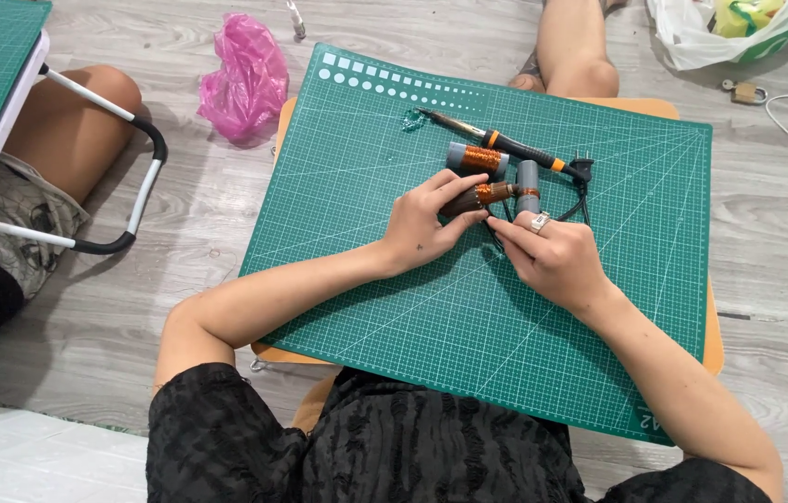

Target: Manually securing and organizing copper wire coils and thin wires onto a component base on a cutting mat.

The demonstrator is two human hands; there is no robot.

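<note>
We cannot make out what our fingertips pinch: both the left hand (424,226) and the right hand (552,253) close narrowly on a small dark brown cylinder wound with copper wire (478,197), mid-mat, its near end hidden. Just beyond lie two grey copper-wound cylinders (478,158) and a black-and-orange soldering iron (506,146). Everything rests on a green gridded cutting mat (394,279) over grey plank flooring, with a pink plastic bag (245,79) far left.
</note>
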